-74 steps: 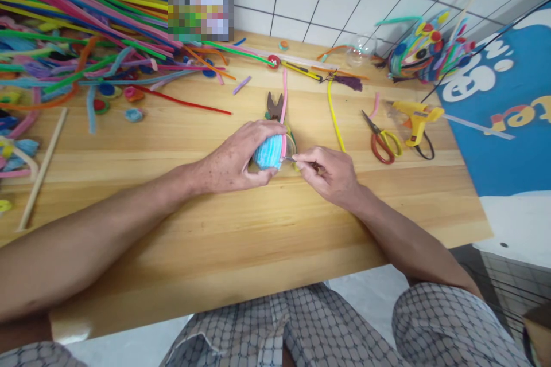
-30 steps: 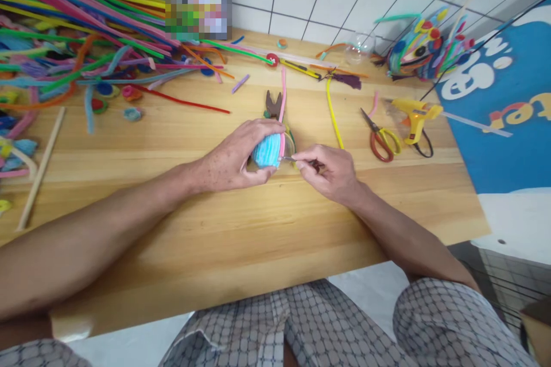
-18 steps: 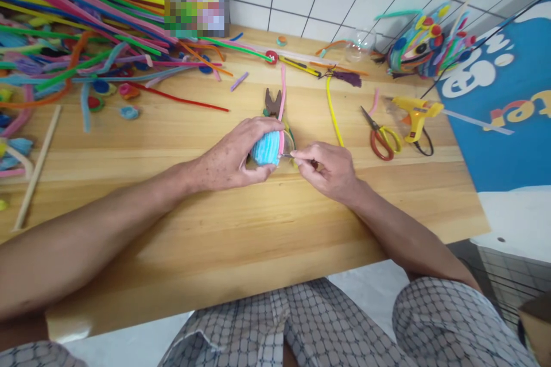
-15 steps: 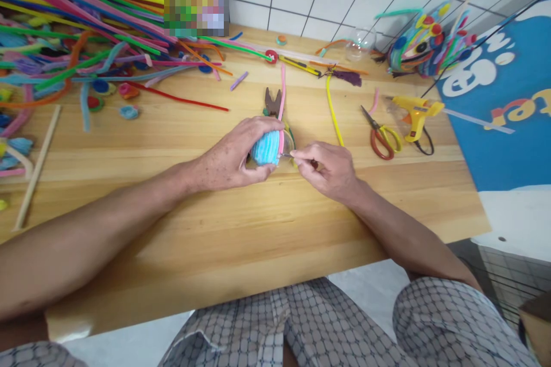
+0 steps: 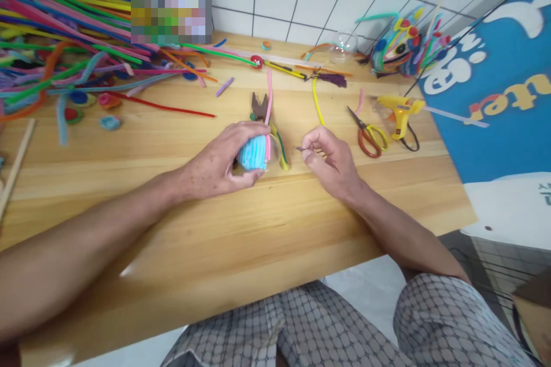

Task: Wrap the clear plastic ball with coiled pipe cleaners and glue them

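Note:
My left hand [image 5: 224,157] is wrapped round a clear ball [image 5: 253,153] whose left part is covered with light blue fuzzy pipe cleaner. A pink pipe cleaner [image 5: 270,97] runs along the edge of the blue part, its loose end standing out away from me. To the right, my right hand [image 5: 329,160] pinches a slim, dark, pointed tool [image 5: 298,149], its tip apart from the ball; its kind is too small to tell. Behind the ball lie pliers [image 5: 259,106] with dark jaws and green-yellow handles, partly hidden by the ball and my left hand.
Scissors [image 5: 369,137] and a yellow glue gun [image 5: 400,112] lie to the right. A yellow pipe cleaner [image 5: 317,102] and a yellow cutter [image 5: 284,70] lie farther back. Many coloured pipe cleaners [image 5: 64,17] are heaped at left. Decorated balls [image 5: 398,46] stand by the tiled wall.
My right hand has drawn the slim tool back to the right, away from the ball's pink edge. My left hand still grips the ball. The whole view has shifted slightly.

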{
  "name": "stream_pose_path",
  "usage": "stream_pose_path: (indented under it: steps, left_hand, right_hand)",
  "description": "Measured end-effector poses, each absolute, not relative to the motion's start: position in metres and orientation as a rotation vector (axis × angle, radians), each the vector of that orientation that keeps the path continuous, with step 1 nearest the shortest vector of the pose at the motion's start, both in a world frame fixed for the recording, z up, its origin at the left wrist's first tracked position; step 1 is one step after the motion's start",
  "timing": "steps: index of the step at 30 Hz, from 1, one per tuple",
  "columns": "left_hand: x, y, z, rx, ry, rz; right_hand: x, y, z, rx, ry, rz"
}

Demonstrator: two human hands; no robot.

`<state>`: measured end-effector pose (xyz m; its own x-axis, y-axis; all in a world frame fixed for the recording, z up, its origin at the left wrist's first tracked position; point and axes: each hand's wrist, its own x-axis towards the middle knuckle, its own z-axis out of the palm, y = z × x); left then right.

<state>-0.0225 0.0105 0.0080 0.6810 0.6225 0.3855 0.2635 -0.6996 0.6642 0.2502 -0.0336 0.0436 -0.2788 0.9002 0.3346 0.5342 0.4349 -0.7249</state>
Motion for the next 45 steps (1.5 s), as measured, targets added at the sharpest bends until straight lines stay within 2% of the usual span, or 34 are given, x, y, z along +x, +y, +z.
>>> stream_pose_path:
  steps: [12, 22, 42, 45]
  left_hand:
    - [-0.023, 0.010, 0.006, 2.305, 0.684, 0.845]
    - [-0.023, 0.009, 0.007, 2.327, 0.660, 0.864]
    - [-0.024, 0.009, 0.007, 2.288, 0.687, 0.847]
    - [-0.023, 0.009, 0.007, 2.313, 0.673, 0.852]
  right_hand:
    - [0.254, -0.029, 0.039, -1.186, -1.738, 0.936]
    - [0.258, -0.029, 0.030, -1.238, -1.633, 0.880]
    - [0.257, -0.015, 0.023, -1.305, -1.468, 1.014]
    - [0.266, -0.007, 0.023, -1.381, -1.509, 0.940]
